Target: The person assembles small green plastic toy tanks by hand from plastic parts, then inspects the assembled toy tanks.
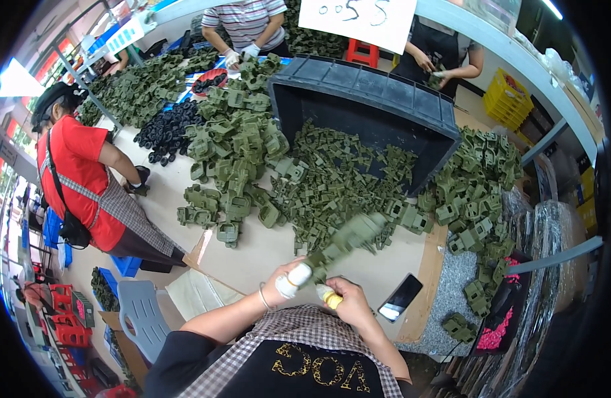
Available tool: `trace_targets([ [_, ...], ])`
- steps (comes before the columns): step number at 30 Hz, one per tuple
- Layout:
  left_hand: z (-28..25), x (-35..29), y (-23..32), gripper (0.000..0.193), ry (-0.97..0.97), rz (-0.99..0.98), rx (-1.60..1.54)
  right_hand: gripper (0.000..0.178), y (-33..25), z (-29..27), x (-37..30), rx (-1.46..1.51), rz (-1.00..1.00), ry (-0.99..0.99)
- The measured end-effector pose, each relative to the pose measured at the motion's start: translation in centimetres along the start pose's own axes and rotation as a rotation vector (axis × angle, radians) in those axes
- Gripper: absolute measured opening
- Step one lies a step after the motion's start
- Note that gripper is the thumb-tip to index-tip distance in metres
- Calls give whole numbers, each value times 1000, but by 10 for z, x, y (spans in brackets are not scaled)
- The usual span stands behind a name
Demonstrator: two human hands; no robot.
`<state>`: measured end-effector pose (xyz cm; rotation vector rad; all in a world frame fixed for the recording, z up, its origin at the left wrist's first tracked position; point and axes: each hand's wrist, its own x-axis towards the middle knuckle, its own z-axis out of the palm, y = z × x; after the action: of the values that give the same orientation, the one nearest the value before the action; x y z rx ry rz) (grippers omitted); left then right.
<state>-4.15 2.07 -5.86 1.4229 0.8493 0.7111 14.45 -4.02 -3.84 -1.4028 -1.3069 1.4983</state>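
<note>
Both hands meet low in the view at about six o'clock: the left hand [287,281], thumb wrapped in white tape, and the right hand [345,300], a finger wrapped in yellow, are closed around a blurred olive-green plastic part [348,237] that juts toward one o'clock over the pale table [266,249]. Just beyond it, at twelve o'clock, a heap of green parts [332,179] spills from a tipped black crate [358,99]. A dark phone [400,297] lies at three o'clock of the hands, and black rings [165,129] are piled at ten o'clock.
</note>
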Motion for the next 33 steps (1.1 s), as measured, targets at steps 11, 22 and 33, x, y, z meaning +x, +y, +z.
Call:
trace_targets([
  [11, 32, -11, 53, 65, -105, 401, 141, 42, 2, 22, -10, -142, -421, 116],
  [22, 38, -2, 70, 63, -113, 499, 36, 39, -9, 22, -23, -13, -302, 197],
  [33, 20, -2, 7, 60, -118, 329, -125, 19, 8, 4, -6, -363, -169, 117],
])
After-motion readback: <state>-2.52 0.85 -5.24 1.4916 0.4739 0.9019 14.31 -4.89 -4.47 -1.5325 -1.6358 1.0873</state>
